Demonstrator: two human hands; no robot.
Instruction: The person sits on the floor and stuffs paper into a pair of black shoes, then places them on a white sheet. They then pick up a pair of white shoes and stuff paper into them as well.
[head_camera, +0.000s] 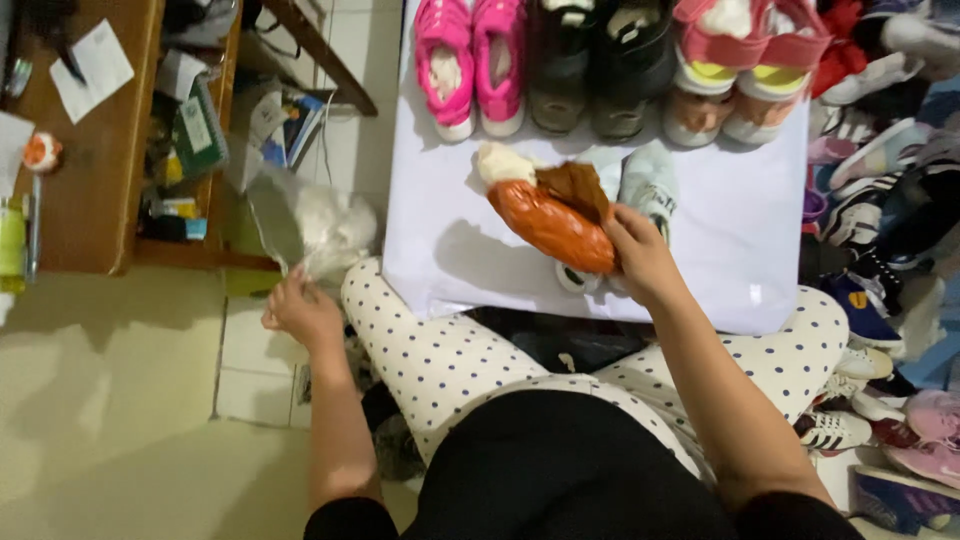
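My right hand (640, 255) grips an orange-brown shoe (550, 222) with a brown tongue and white stuffing at its toe, held above a white sheet-covered surface (720, 230). A pale grey-white shoe (648, 185) lies just beyond it on the sheet. My left hand (300, 312) pinches the corner of a clear plastic bag (305, 222) holding white stuffing, down by the floor at my left. My legs in white dotted trousers (440, 355) sit under the sheet's near edge.
A row of shoe pairs lines the sheet's far edge: pink (470, 60), dark (595, 70), and red-and-white (745, 75). Many more shoes are piled at the right (880, 200). A wooden desk with shelves (95, 170) stands at the left over a tiled floor (120, 400).
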